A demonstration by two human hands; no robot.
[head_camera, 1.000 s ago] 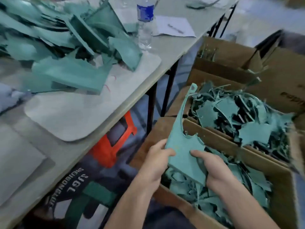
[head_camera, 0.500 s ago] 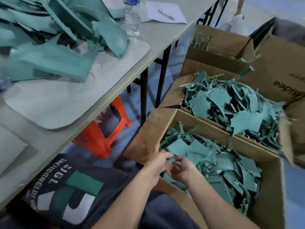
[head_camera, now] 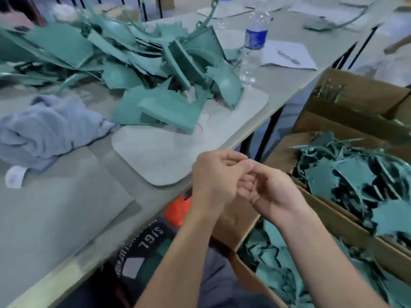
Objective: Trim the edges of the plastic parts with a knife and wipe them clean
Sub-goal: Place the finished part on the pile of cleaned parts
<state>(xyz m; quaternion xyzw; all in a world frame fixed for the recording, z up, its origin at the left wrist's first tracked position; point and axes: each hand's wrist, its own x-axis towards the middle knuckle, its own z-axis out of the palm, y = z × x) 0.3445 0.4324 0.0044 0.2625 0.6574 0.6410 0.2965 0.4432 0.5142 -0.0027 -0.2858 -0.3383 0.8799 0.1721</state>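
Both hands met in the air just off the table edge, above the gap between it and the cardboard boxes. The right hand lay palm up with its fingers loosely bent and nothing visible in the palm. The left hand curled its fingers over the right fingertips. The view was too blurred to tell whether it pinched a sliver of plastic there or only rubbed skin on skin.

The plastic parts waiting for trimming sat in a ragged green heap on the table, well apart from the hands, with the nearest one overlapping the far end of the white mat. A crumpled blue-grey cloth lay beside the heap. Green offcuts filled the boxes. No knife could be seen anywhere.

The step looked like clearing the fingers between parts. It would go best over the box, so that any flake dropped among the offcuts and not onto the mat. The next part was best lifted by its flat body and not by the torn flash, which looked sharp. It should be laid flat on the mat, with the blade drawn away from the holding hand. The cloth was close enough for the wipe.
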